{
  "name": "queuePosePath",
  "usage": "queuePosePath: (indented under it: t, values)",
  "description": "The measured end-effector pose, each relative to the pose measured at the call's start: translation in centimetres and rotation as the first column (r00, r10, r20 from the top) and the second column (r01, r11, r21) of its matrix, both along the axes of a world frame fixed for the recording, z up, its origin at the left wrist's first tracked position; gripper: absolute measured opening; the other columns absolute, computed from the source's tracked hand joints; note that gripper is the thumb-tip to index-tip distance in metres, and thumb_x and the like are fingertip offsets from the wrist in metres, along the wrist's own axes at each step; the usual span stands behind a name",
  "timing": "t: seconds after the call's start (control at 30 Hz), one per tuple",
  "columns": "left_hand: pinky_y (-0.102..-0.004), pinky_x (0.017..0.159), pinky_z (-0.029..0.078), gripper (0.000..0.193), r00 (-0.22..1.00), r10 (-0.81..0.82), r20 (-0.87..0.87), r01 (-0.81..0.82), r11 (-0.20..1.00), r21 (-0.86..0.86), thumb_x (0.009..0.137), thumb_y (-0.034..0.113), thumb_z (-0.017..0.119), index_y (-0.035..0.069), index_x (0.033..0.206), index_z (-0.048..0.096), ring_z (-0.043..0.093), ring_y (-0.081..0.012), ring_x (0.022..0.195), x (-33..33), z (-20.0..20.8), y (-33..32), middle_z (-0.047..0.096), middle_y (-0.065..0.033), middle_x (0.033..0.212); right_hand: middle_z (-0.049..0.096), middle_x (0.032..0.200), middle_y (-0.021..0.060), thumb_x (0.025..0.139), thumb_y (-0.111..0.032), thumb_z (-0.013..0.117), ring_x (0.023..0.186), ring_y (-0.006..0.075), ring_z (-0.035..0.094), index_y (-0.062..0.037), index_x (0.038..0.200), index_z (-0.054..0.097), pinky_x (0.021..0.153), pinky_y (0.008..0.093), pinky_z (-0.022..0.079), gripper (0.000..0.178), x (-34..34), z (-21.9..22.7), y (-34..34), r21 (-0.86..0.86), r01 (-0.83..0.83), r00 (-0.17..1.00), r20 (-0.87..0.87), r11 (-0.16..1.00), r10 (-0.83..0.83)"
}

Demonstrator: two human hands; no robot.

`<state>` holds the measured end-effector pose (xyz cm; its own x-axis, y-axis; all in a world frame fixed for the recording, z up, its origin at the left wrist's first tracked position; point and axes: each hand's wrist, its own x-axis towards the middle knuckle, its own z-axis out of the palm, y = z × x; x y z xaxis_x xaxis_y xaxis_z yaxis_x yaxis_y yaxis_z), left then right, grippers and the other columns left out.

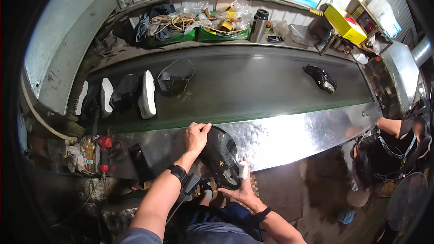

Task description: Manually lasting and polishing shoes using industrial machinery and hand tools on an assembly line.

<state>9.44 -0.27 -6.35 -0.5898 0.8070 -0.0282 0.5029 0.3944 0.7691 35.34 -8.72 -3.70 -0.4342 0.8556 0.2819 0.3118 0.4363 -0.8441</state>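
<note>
A black shoe upper (219, 156) with a small gold ornament hangs over the near edge of the metal ledge, between my two hands. My left hand (197, 136) grips its far end, fingers closed at the edge. At the near end, my right hand (242, 184) holds it from the right side, the thumb wrapped in white. On the dark belt (235, 81) beyond lie white shoe soles (148, 94) (107, 97) with dark, see-through pieces (176, 77) beside them. Another black shoe (321, 77) rests at the belt's right.
Green bins (224, 35) of plastic and cord, a thermos (259, 26) and a yellow box (346, 23) line the back shelf. A red tool (105, 144), scissors (118, 151) and a dark phone-like slab (141, 161) lie left. Another person (391, 153) sits at right.
</note>
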Motion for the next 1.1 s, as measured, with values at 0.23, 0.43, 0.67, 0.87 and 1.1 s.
queuePosePath:
  t: [0.23,0.43,0.67,0.87,1.1]
  values:
    - [-0.0418,0.093,0.050,0.051,0.940,0.113,0.322,-0.010,0.953,-0.303,0.081,0.043,0.078,-0.001,0.107,0.068,0.063,-0.0340,0.110,0.0,2.2,-2.7,0.064,-0.0225,0.112,0.040,0.152,0.0287,0.078,-0.018,0.084,0.144,0.0445,0.036,0.0053,0.149,0.036,0.122,0.0510,0.024,0.089,1.9,-1.6,-0.1,-0.169,-0.259,0.966,-0.022,0.951,0.259]
    - [-0.0477,0.095,0.050,0.064,0.999,0.031,-0.016,-0.034,0.942,-0.333,0.070,0.043,0.081,0.001,0.113,0.058,0.061,-0.0418,0.111,2.3,2.2,-2.6,0.061,-0.0269,0.118,0.041,0.150,0.0295,0.079,-0.020,0.080,0.141,0.0477,0.038,0.0053,0.147,0.038,0.120,0.0524,0.027,0.084,1.5,-2.1,1.3,-0.080,-0.311,0.948,0.049,0.947,0.315]
    - [-0.0457,0.077,0.054,0.039,0.953,0.286,0.105,-0.259,0.942,-0.213,0.070,0.030,0.077,-0.002,0.089,0.064,0.070,-0.0362,0.084,0.7,2.9,-4.9,0.071,-0.0201,0.086,0.041,0.151,0.0272,0.077,-0.012,0.081,0.144,0.0401,0.039,0.0053,0.150,0.034,0.120,0.0442,0.027,0.089,1.5,-1.0,1.9,-0.156,-0.473,0.880,-0.042,0.867,0.473]
    - [-0.0365,0.072,0.055,0.033,0.873,0.448,0.191,-0.456,0.890,-0.004,0.072,0.026,0.078,0.002,0.092,0.066,0.069,-0.0219,0.074,-1.2,8.8,-13.7,0.071,-0.0119,0.079,0.020,0.164,0.0229,0.097,-0.041,0.067,0.153,0.0293,0.019,-0.0009,0.161,0.013,0.122,0.0404,0.020,0.092,-3.9,6.5,3.4,-0.849,-0.491,0.834,-0.394,0.195,0.385]
    - [-0.0404,0.074,0.053,0.032,0.687,0.711,0.151,-0.727,0.665,0.170,0.074,0.029,0.080,0.009,0.095,0.065,0.068,-0.0288,0.078,-1.5,15.0,-29.5,0.068,-0.0129,0.081,0.063,0.128,0.0131,0.106,-0.031,0.053,0.113,0.0200,0.063,0.0002,0.142,0.048,0.098,0.0327,0.050,0.048,-12.8,10.8,-4.2,-0.933,-0.360,0.750,-0.295,-0.009,0.591]
